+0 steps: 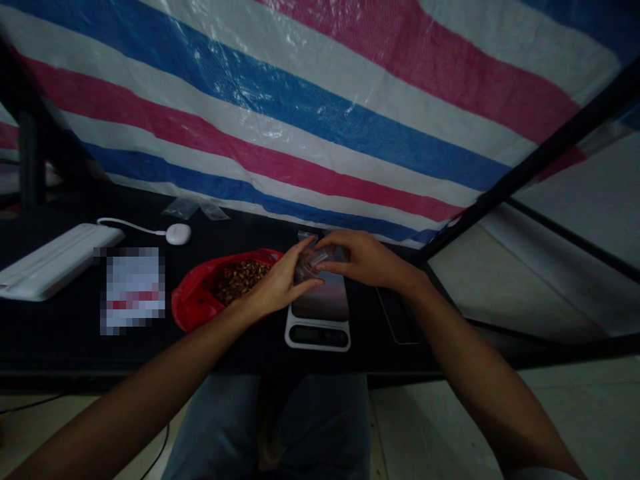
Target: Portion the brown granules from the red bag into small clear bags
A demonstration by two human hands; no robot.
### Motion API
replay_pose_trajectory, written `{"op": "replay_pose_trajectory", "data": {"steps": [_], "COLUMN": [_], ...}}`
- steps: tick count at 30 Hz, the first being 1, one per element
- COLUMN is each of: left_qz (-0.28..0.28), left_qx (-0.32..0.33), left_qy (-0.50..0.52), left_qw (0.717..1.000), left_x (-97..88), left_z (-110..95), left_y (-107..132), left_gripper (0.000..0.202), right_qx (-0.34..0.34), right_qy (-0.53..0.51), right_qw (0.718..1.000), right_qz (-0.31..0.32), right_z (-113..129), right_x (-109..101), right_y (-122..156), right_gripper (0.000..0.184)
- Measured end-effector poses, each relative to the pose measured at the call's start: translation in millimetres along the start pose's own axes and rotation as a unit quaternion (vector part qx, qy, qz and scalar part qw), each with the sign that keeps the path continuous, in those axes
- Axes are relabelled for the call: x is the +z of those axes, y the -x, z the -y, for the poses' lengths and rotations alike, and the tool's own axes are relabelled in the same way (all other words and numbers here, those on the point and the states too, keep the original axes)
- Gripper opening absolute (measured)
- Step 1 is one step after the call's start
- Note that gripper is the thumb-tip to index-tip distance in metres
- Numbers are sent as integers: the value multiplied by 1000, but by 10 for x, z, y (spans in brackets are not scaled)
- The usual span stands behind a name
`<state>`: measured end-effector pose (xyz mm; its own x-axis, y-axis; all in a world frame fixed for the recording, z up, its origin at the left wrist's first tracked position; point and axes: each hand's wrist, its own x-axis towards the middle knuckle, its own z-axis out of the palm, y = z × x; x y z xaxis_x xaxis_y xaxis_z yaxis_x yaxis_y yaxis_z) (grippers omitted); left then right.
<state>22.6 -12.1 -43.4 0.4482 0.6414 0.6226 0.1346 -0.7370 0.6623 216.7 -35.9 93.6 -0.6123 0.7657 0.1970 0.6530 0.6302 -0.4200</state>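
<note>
A small clear plastic bag point(323, 256) is between my two hands, above the metal plate of a white kitchen scale point(320, 307). My left hand point(284, 279) closes around the bag's left side, with the thumb below and the fingers above. From the right, my right hand point(361, 257) grips the bag with its fingers curled and thumb opposite. What the bag contains is too dim to make out. To the left, a red plastic bag point(193, 301) lies open, holding many small brown bean-like pieces point(243, 279); my left wrist passes over its right edge.
Further left on the black table point(225, 353) lie a blurred-out white packet point(134, 290), a long white device point(60, 260) and a round white piece on a cable point(178, 233). Flat clear bags point(181, 208) rest near the striped sheet point(280, 113). A dark flat object point(397, 320) sits right of the scale.
</note>
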Motion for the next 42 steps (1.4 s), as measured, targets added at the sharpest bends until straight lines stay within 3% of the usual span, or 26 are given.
{"op": "replay_pose_trajectory", "data": {"steps": [6,14,20,24,29,32,36,42], "left_qz": [3,-67,-37,-100,-70,-62,-69,-91], "left_qx": [26,-4,-56,-32,48,38,23,16], "left_qy": [-17,1,26,16,21,17,-1,69], "left_qw": [1000,998,997,994,996,997,997,993], "left_x": [31,54,12,-57,-120,-108,-88,-103], "left_z": [3,17,-82,-70,3,-4,-61,-115], "left_y": [12,4,-7,-5,5,0,-9,-39], "left_gripper": [74,97,71,71,61,58,59,65], "right_qx": [5,-8,-18,30,90,75,52,52], "right_qy": [-26,-30,-42,-70,-82,-92,-125,-130], "right_qw": [1000,999,996,993,992,990,978,971], "right_qz": [-8,-42,-82,-90,-30,-72,-159,-193], "right_z": [22,6,-65,-211,-357,-298,-167,-141], "right_x": [7,47,57,256,581,620,586,582], "right_y": [33,39,128,292,478,475,333,170], "right_gripper": [34,37,42,35,33,36,15,10]}}
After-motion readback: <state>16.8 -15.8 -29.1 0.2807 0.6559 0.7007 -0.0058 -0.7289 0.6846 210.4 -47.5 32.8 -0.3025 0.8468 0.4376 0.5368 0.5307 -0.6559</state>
